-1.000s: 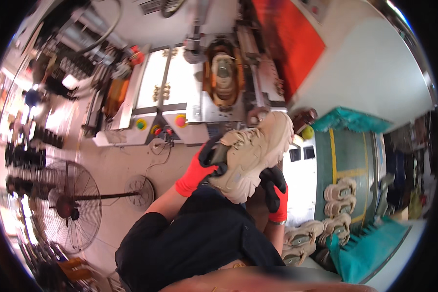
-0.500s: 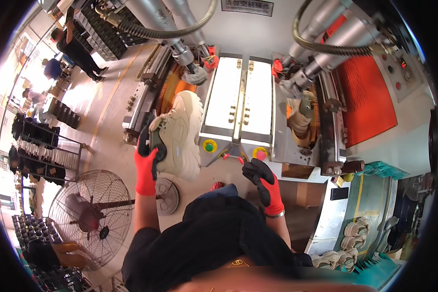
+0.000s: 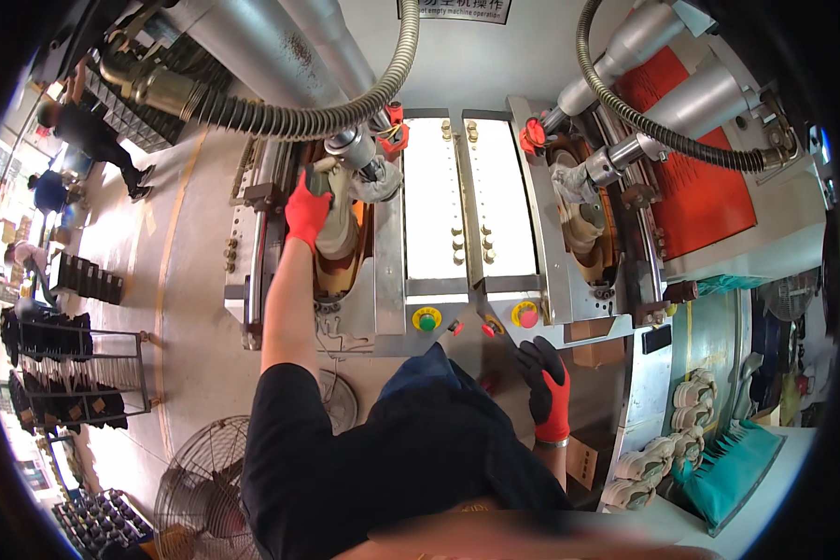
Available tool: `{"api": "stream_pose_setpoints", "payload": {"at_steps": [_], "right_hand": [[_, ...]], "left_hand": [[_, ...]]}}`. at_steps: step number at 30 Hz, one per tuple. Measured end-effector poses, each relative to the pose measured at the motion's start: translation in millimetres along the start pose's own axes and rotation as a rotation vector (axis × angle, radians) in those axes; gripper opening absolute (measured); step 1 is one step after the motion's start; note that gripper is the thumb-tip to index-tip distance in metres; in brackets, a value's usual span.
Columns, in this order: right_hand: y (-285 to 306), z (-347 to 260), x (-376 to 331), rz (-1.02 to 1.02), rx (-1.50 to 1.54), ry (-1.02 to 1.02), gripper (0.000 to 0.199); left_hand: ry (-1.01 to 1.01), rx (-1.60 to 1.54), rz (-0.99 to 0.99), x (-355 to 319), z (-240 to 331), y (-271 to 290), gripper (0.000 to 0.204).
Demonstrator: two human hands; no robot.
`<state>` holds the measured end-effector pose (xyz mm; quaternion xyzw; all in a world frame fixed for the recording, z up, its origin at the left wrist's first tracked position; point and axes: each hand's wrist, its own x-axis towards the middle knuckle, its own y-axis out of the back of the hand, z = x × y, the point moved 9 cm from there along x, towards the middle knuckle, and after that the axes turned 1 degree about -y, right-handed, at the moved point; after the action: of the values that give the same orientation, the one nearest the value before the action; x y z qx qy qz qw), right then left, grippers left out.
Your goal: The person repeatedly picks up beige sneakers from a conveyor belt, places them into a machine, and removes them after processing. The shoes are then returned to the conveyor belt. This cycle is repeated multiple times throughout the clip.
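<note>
While the left hand [image 3: 306, 207], in a red-and-black glove, is wrapped around the beige shoe [image 3: 336, 229], that shoe is being held down in the left bay [image 3: 294, 271] of the press machine [image 3: 457, 233], right under the metal press head [image 3: 359, 154] with its ribbed hose [image 3: 345, 107]. The fingers are curled over the upper part of the shoe, so the grip looks closed and firm, though how the shoe is seated underneath can't be made out.

The right hand [image 3: 546, 383] is hung low by the front panel, gloved the same way, fingers loosely bent and nothing held in it, just below the red button [image 3: 526, 315] and near the green button [image 3: 427, 320].

Progress-wise, it looks like loading is nearly done but pressing hasn't been started: the shoe is in the bay, yet it's gripped rather than let go. The right bay [image 3: 583, 219] seems to be occupied by another pale shoe form, hard to tell exactly. A batch of pale soles [image 3: 686, 420] is stacked off to the right beside a teal tray [image 3: 733, 467], so plenty seems to be left to run.
</note>
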<state>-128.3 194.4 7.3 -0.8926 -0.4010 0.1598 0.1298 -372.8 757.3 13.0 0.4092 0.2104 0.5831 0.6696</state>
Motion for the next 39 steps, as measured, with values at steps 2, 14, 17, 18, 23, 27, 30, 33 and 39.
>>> {"api": "stream_pose_setpoints", "payload": {"at_steps": [2, 14, 17, 18, 23, 27, 30, 33, 39], "right_hand": [[0.4, 0.4, 1.8, 0.066, 0.008, -0.008, 0.051], [-33.0, -10.9, 29.3, 0.031, -0.081, -0.006, 0.038], [-12.4, -16.7, 26.6, 0.042, -0.086, 0.008, 0.043], [-4.2, -17.5, 26.5, 0.042, -0.05, 0.001, 0.045], [53.4, -24.9, 49.3, 0.06, 0.101, 0.017, 0.044], [93.9, -48.0, 69.2, 0.04, 0.043, 0.03, 0.05], [119.8, -58.7, 87.6, 0.027, 0.018, 0.037, 0.044], [131.5, -61.2, 107.0, -0.048, 0.04, 0.078, 0.049], [130.1, -73.4, 144.3, -0.076, 0.015, 0.074, 0.048]], "left_hand": [[0.036, 0.115, -0.053, -18.3, -8.0, -27.7, 0.087], [0.011, 0.208, -0.077, -30.7, 0.0, -39.9, 0.089], [0.002, 0.303, 0.011, -45.5, 15.1, -37.1, 0.09], [-0.043, 0.397, 0.094, -60.1, 23.7, -33.8, 0.089], [-0.039, 0.333, 0.288, -113.6, 11.6, -42.3, 0.08], [0.085, 0.149, 0.239, -88.0, -16.8, -47.3, 0.08], [0.039, 0.098, 0.215, -82.2, -31.1, -38.5, 0.082], [0.117, 0.091, 0.133, -85.1, -32.3, -37.0, 0.089], [0.099, 0.184, 0.326, -150.2, 44.5, -22.1, 0.084]]}}
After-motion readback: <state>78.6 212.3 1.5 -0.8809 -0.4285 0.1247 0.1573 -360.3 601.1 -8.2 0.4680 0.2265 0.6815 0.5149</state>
